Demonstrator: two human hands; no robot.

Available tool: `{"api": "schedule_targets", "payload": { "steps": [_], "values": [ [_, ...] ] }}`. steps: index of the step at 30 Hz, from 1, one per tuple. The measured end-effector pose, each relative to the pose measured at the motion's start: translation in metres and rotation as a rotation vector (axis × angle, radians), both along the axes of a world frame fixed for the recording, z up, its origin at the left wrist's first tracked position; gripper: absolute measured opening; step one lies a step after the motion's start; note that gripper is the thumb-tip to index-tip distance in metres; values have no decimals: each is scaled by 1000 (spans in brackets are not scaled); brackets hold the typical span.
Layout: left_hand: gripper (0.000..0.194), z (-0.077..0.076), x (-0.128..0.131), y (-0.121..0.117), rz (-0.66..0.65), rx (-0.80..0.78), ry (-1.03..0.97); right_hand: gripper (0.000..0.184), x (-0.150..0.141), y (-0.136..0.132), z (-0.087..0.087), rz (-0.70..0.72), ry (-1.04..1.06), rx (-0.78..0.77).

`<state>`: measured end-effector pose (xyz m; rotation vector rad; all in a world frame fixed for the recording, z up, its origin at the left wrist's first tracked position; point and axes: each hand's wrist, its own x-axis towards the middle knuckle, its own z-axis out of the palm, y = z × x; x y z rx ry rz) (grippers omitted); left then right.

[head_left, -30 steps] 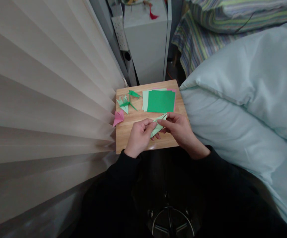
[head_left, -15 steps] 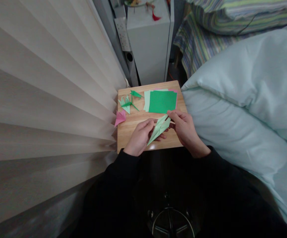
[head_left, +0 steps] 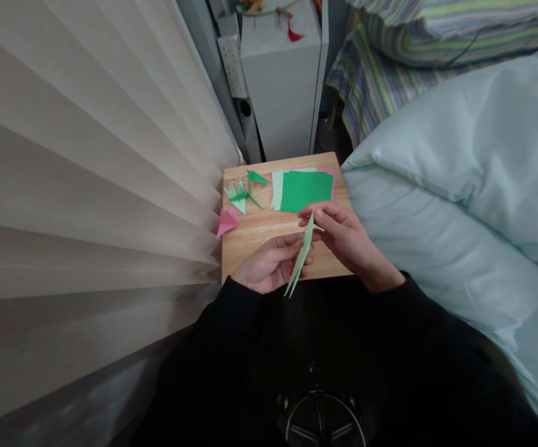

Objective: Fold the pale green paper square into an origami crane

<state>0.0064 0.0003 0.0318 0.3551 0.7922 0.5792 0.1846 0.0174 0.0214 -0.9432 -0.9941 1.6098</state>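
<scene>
A pale green folded origami paper (head_left: 303,254) is turned nearly edge-on above the front of a small wooden table (head_left: 254,239). Its lower end splits into two narrow points. With fingers pinched at its upper end, my right hand (head_left: 350,242) grips the paper. My left hand (head_left: 271,264) has its thumb against the paper's left side and its fingers behind it, partly hidden. Just beyond the hands lies a stack of coloured sheets, a dark green sheet (head_left: 306,191) on top and a pale green sheet (head_left: 277,189) sticking out.
Green origami cranes (head_left: 238,195) and a pink folded paper (head_left: 228,221) sit at the table's left side. A pleated curtain (head_left: 110,186) borders the left. Behind stands a white cabinet (head_left: 282,93); a pale blue quilt (head_left: 459,167) lies along the right.
The folded paper has turned from showing its broad face to nearly edge-on, with its lower points towards me. My left hand has moved slightly down, and its grip has loosened.
</scene>
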Motion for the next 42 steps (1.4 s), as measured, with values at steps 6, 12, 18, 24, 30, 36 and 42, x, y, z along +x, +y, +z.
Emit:
{"api": "schedule_targets", "payload": {
  "steps": [6,12,18,24,30,36,42],
  "values": [
    [15,-11,4,6,330,163,126,33,-5,-1,-7,-151,-210,91],
    [28,-14,6,5,365,339,210,20,-15,-8,-14,-87,-296,194],
    [25,-14,6,5,335,603,463,23,-13,-7,-11,-74,-375,205],
    [21,-17,11,5,329,720,572,30,-13,-10,-6,-82,-490,245],
    [30,-11,-1,9,192,433,342,24,5,-2,-5,-72,-470,304],
    [55,3,-15,7,12,260,161,41,18,-3,12,401,-195,151],
    [56,5,-20,10,-8,180,66,19,16,-3,19,330,-128,111]
  ]
}}
